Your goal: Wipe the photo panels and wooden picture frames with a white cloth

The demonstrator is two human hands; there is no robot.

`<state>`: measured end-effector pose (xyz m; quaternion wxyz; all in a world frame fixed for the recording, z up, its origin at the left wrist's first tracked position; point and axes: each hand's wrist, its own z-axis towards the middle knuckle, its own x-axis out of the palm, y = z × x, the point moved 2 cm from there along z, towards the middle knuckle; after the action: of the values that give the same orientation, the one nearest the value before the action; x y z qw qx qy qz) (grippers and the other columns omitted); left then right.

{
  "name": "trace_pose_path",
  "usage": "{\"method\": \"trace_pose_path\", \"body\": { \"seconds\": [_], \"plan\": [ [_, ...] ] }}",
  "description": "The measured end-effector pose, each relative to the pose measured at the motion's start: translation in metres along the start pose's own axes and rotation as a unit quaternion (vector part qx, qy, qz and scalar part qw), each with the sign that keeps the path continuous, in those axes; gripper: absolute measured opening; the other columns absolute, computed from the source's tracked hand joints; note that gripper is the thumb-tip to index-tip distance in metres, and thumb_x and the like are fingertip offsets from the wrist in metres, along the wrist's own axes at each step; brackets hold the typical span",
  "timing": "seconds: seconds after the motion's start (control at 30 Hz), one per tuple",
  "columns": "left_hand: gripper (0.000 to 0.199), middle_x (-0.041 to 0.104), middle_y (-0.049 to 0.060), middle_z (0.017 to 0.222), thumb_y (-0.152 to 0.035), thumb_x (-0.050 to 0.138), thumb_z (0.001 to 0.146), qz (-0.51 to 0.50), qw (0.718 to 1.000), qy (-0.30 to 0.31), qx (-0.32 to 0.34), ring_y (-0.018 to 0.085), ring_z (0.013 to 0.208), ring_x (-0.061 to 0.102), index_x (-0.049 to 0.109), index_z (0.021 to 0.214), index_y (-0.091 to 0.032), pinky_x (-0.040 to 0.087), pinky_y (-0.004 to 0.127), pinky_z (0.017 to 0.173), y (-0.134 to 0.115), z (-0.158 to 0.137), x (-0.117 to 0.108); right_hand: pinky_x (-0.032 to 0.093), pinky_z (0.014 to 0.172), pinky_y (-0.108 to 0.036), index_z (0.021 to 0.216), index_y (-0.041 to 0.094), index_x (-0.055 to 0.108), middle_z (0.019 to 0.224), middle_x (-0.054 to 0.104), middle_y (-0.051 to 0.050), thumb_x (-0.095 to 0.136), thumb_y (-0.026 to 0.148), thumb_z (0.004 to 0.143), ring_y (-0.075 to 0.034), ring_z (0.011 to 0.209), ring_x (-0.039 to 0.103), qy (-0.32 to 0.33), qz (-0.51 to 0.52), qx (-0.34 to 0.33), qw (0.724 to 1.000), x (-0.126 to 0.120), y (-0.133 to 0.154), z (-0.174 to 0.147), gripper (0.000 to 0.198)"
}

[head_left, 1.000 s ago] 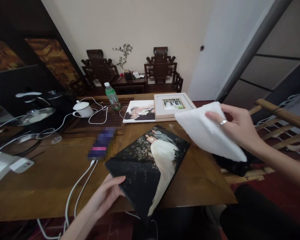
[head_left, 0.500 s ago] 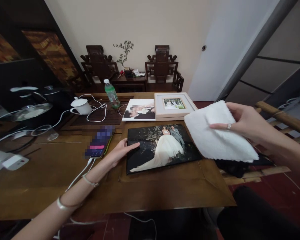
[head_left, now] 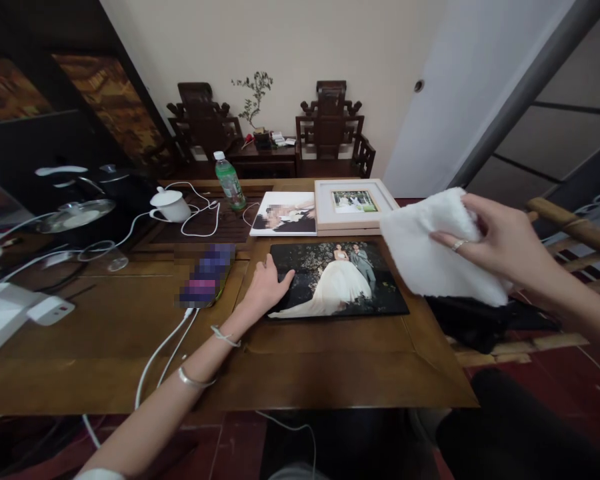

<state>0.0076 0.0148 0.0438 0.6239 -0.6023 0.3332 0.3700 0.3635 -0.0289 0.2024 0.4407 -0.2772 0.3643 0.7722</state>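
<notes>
A wedding photo panel with a dark background lies flat on the wooden table in front of me. My left hand rests at its left edge, the thumb stretched over the picture and spread from the other fingers. To the right of the panel, my right hand pinches a white fluffy cloth between thumb and fingers. The cloth hangs down in the air beside the panel's right edge. Behind the panel lie a smaller photo print and a pale-framed picture.
A phone with white cables lies left of the panel. Further left are a lidded white cup, a green-labelled bottle, a clear plastic cup, a glass-lidded pot and a white power strip. A bamboo chair stands at the right.
The panel's front edge has settled flat onto the table. My left hand has shifted from gripping its left edge to resting there with fingers spread. The cloth remains in my right hand.
</notes>
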Motion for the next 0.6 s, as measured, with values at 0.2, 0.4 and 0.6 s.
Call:
{"method": "trace_pose_path", "body": {
  "seconds": [0.2, 0.4, 0.6],
  "plan": [
    [0.074, 0.049, 0.03, 0.123, -0.047, 0.049, 0.087, 0.014, 0.998, -0.051, 0.022, 0.04, 0.117, 0.051, 0.033, 0.138, 0.004, 0.038, 0.049, 0.099, -0.003, 0.002, 0.005, 0.044, 0.097, -0.046, 0.117, 0.026, 0.051, 0.151, 0.032, -0.013, 0.038, -0.001, 0.076, -0.028, 0.132, 0.038, 0.159, -0.08, -0.206, 0.962, 0.035, 0.006, -0.027, 0.051],
    [0.072, 0.053, 0.026, 0.119, -0.051, 0.051, 0.086, 0.024, 0.995, -0.077, 0.062, 0.037, 0.115, 0.051, 0.041, 0.133, 0.002, 0.04, 0.045, 0.099, 0.0, 0.003, 0.0, 0.044, 0.102, -0.043, 0.11, 0.019, 0.059, 0.148, 0.038, -0.014, 0.039, -0.003, 0.079, -0.024, 0.14, 0.026, 0.315, -0.022, -0.278, 0.907, 0.097, 0.026, -0.082, 0.043],
    [0.068, 0.05, 0.023, 0.116, -0.052, 0.053, 0.085, 0.05, 0.989, -0.104, 0.096, 0.038, 0.114, 0.05, 0.048, 0.129, 0.0, 0.039, 0.049, 0.101, 0.004, 0.001, 0.002, 0.019, 0.108, -0.065, 0.114, 0.019, 0.061, 0.151, 0.034, -0.012, 0.036, -0.011, 0.057, -0.028, 0.142, 0.018, 0.325, -0.058, -0.205, 0.921, 0.109, 0.013, -0.081, 0.068]
  ]
}}
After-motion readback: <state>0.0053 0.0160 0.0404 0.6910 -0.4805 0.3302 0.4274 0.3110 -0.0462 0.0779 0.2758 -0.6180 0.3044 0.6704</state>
